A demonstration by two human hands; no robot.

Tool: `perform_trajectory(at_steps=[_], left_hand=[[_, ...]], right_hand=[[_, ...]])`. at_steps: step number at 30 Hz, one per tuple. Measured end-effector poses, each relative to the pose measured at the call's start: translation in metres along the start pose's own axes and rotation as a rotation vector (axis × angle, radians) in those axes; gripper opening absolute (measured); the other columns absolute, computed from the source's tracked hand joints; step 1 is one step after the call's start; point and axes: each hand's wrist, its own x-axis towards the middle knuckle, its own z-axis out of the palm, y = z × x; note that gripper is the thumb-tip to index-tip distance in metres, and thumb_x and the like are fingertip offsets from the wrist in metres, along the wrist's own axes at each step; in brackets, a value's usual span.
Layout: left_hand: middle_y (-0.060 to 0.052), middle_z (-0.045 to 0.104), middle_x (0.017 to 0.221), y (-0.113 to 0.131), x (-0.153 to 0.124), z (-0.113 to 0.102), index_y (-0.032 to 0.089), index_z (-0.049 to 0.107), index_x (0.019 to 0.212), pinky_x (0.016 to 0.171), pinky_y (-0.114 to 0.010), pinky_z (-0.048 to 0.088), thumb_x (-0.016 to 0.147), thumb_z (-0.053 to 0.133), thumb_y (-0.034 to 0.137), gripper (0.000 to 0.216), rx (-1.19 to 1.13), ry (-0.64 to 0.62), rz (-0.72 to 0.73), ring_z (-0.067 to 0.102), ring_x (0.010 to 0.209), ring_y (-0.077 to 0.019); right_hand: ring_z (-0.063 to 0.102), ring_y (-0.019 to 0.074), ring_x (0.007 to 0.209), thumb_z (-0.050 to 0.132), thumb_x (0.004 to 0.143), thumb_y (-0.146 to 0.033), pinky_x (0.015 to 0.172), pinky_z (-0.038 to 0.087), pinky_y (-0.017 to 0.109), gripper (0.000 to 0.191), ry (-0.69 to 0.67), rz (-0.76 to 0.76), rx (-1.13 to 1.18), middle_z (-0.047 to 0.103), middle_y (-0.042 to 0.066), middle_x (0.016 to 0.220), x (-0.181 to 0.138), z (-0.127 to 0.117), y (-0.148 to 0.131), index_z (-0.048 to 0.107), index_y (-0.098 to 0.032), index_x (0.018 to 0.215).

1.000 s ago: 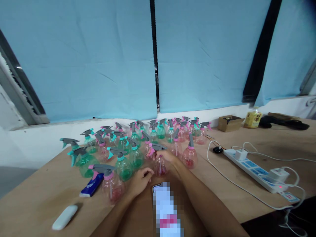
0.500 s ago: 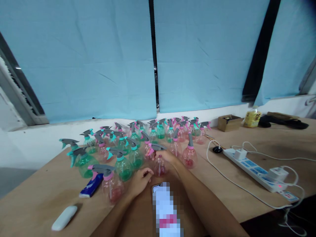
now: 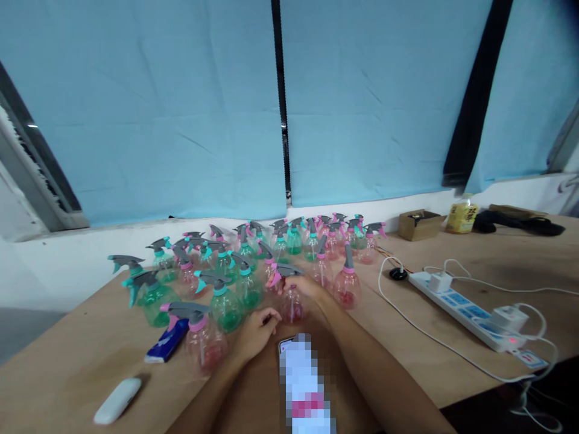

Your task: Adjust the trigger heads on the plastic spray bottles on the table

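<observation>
A clear pink spray bottle (image 3: 293,308) with a grey and pink trigger head stands upright on the wooden table. My right hand (image 3: 301,286) is closed around its neck, just under the head. My left hand (image 3: 261,329) rests on the table to the left of that bottle, its fingers loosely curled with nothing visible in them. A green spray bottle (image 3: 227,310) stands beyond my left hand, and another pink spray bottle (image 3: 207,348) is beside my left forearm. At the right stands one more pink spray bottle (image 3: 347,290). A phone (image 3: 286,345), mostly blurred out, lies between my forearms.
Several more green and pink spray bottles crowd the table towards the wall. A blue packet (image 3: 166,342) and a white rounded object (image 3: 117,400) lie at the left. On the right are a power strip (image 3: 465,313) with cables, a cardboard box (image 3: 418,226) and a yellow-labelled bottle (image 3: 461,217).
</observation>
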Motion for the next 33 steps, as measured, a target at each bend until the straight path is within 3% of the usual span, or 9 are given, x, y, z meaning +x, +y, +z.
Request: perform_trajectory(at_steps=[6,13,22,33], left_hand=[[0.002,0.063,0.064,-0.0008,0.0005,0.0001,0.02,0.067,0.085,0.066,-0.026,0.039,0.089,0.044,0.038,0.029,-0.001,-0.007,0.002,0.06,0.066,-0.017],[0.002,0.064,0.065,0.0,-0.0002,-0.0006,0.02,0.067,0.085,0.067,-0.027,0.04,0.089,0.045,0.039,0.029,0.002,0.003,0.0,0.06,0.066,-0.0174],[0.001,0.064,0.065,0.0017,-0.0005,-0.0019,0.02,0.067,0.085,0.065,-0.026,0.039,0.088,0.045,0.039,0.029,0.005,-0.01,-0.006,0.06,0.066,-0.0175],[0.002,0.063,0.064,0.0035,-0.0014,-0.0021,0.02,0.067,0.085,0.065,-0.026,0.039,0.089,0.045,0.039,0.029,0.003,-0.004,-0.005,0.059,0.065,-0.0172]], right_hand=[[0.056,0.0147,0.064,0.052,0.055,-0.018,0.062,0.043,0.025,0.017,0.028,-0.024,0.048,0.065,0.003,0.067,-0.0028,0.0028,-0.0001,0.067,-0.017,0.062],[0.057,0.015,0.064,0.053,0.058,-0.02,0.067,0.045,0.027,0.019,-0.017,-0.064,0.067,0.065,0.001,0.066,0.0001,0.0003,0.0061,0.069,-0.018,0.067],[0.058,0.0151,0.064,0.053,0.058,-0.018,0.063,0.044,0.025,0.017,0.02,0.003,0.104,0.066,0.002,0.068,-0.0024,0.0013,0.0069,0.069,-0.017,0.064],[0.057,0.0155,0.066,0.055,0.059,-0.024,0.07,0.045,0.028,0.013,0.057,-0.018,0.003,0.065,0.002,0.063,-0.0047,0.0016,0.0019,0.066,-0.019,0.054]])
